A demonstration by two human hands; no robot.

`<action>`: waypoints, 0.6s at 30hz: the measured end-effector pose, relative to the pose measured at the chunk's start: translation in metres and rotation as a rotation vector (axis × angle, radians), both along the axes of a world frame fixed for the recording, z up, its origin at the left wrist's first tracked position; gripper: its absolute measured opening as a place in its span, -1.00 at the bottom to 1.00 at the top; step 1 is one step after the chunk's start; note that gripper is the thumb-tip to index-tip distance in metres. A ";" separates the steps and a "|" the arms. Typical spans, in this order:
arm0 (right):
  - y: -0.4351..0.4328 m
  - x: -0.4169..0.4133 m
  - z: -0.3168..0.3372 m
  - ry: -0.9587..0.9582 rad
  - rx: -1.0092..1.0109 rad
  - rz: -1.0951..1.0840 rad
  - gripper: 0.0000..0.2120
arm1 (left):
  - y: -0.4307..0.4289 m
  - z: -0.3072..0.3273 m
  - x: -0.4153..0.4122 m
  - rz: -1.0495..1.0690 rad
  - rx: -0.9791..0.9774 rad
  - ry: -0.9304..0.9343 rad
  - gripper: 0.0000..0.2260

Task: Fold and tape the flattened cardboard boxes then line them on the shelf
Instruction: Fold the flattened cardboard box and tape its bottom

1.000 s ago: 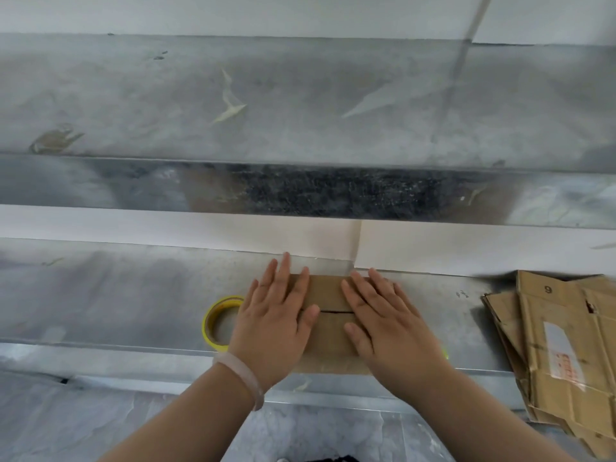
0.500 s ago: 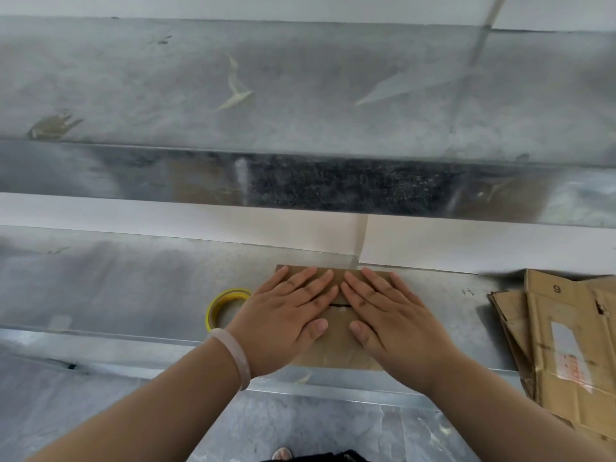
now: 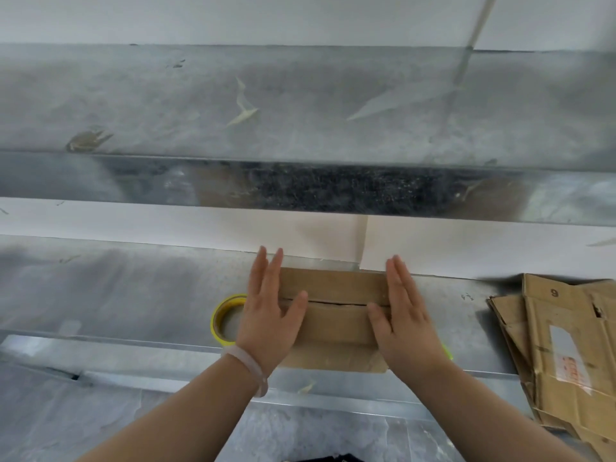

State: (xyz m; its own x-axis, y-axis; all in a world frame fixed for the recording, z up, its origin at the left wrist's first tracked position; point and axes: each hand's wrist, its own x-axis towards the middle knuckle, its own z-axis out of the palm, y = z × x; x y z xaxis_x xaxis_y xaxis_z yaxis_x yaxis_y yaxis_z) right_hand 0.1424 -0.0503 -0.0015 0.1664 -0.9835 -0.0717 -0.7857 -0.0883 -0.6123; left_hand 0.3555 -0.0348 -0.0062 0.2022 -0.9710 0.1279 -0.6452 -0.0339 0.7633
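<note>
A small brown cardboard box (image 3: 333,296) stands on the metal shelf (image 3: 133,295), its two top flaps meeting in a seam across the middle. My left hand (image 3: 270,315) lies flat on the box's left end, fingers straight, thumb on the seam. My right hand (image 3: 405,315) lies flat on the right end in the same way. A yellow roll of tape (image 3: 224,320) lies on the shelf just left of my left hand. A pile of flattened cardboard boxes (image 3: 563,355) lies at the right.
An upper metal shelf (image 3: 300,111) runs across the view above the box, its front lip reflecting the scene. A white wall shows behind the lower shelf. A small green object (image 3: 448,353) peeks out beside my right wrist. Grey floor lies below.
Both hands have slid apart from the middle of the box top to its left and right ends, uncovering the seam between the flaps.
</note>
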 end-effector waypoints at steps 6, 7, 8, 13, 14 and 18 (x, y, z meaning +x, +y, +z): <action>0.009 0.009 0.016 -0.469 0.350 -0.373 -0.36 | 0.005 0.029 -0.009 0.177 0.366 0.539 -0.77; 0.013 0.009 0.023 -0.521 0.328 -0.376 -0.40 | 0.010 0.036 -0.008 0.184 0.316 0.536 -0.82; 0.017 0.008 0.031 -0.566 0.298 -0.390 -0.43 | 0.015 0.044 -0.007 0.189 0.263 0.529 -0.83; 0.033 -0.005 0.068 -0.832 0.091 -0.464 -0.64 | 0.039 0.076 0.004 0.116 -0.047 0.609 -0.84; 0.032 -0.006 0.073 -0.830 0.064 -0.440 -0.67 | 0.039 0.076 0.004 0.090 -0.075 0.637 -0.88; 0.021 -0.013 0.070 -0.588 0.022 -0.297 -0.57 | 0.030 0.058 0.009 0.060 -0.070 0.707 -0.72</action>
